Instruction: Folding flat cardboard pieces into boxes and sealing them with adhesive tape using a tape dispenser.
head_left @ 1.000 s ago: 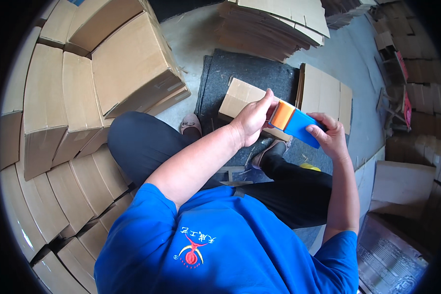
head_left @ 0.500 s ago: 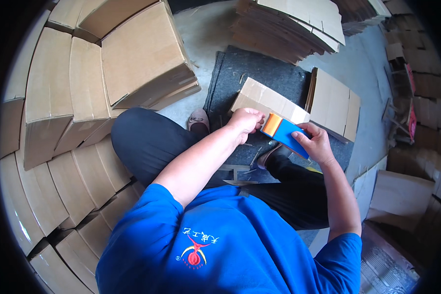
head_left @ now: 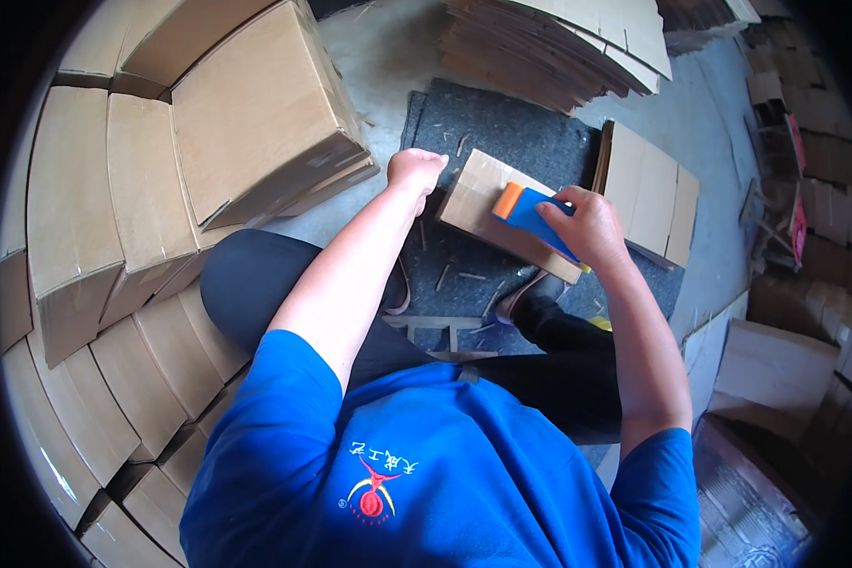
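The small brown cardboard box point(head_left: 488, 204) lies on a dark grey felt mat point(head_left: 530, 133) spread over the concrete floor, just ahead of the person's knees. The right hand point(head_left: 592, 227) rests on top of the box with its fingers clamped round a blue tape dispenser with an orange end point(head_left: 530, 213), which is pressed flat against the box's upper face, the orange end pointing toward the box's middle. The left hand point(head_left: 415, 170) sits at the box's left end, fingers curled together against the near corner of the cardboard; whether they grip the edge or only press on it cannot be told.

Just beyond the box, to the right, a flattened brown cardboard sheet point(head_left: 648, 194) leans on the edge of the mat. Farther back, a stack of flat cardboard blanks point(head_left: 559, 47) lies on the floor. To the person's left, rows of assembled brown cardboard boxes point(head_left: 142, 208) stand packed side by side, curving round toward the lower edge. The person wears a blue shirt point(head_left: 426, 464) and dark trousers point(head_left: 256, 284), seated with legs bent toward the mat. Small scraps lie scattered on the mat near the feet.
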Tool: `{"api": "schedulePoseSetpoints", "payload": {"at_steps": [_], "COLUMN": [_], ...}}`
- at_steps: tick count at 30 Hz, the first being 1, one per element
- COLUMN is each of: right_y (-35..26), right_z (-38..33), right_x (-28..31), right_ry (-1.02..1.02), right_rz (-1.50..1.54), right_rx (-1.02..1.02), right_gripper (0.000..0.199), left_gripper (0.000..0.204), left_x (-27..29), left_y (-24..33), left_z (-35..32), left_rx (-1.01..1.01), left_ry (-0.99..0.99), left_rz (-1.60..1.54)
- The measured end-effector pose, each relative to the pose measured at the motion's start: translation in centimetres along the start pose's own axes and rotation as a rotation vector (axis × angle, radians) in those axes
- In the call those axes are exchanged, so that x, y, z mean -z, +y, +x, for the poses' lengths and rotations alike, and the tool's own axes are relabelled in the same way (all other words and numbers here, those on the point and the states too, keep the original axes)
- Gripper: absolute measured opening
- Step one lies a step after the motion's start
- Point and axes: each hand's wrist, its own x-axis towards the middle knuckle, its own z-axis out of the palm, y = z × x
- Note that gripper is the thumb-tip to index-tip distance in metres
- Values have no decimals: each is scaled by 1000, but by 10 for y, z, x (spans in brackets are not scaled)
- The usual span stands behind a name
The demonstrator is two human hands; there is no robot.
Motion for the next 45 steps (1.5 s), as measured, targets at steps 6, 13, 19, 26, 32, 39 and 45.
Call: {"api": "schedulePoseSetpoints", "payload": {"at_steps": [6,13,19,26,32,39,45], "right_y": [-9,-1,-1,30,102,194,229], "right_z": [7,6,8,5,-18,-39,-42], "right_x": [-10,-14,-14,-2,20,30,14], "right_ry": [-8,29,16,-63,-130,-131,-110], "right_rz": [-84,-79,-94,8,133,121,168], "right_rx": [22,4,36,102,98,69,62], "right_gripper": [34,33,34,41,40,39,40], "left_gripper": [21,68,51,60,58,62,64], "left_x": [-15,-25,-44,-37,-44,-40,-39], "left_y": [-42,-72,-24,-30,-24,-29,-25], "left_z": [9,3,-34,-20,-28,-27,-27], "left_rx": [31,227,-369,-268,-113,-110,-266], "left_ry": [-111,445,111,-85,-138,-122,11], "left_rz": [-312,270,482,490,264,220,504]}}
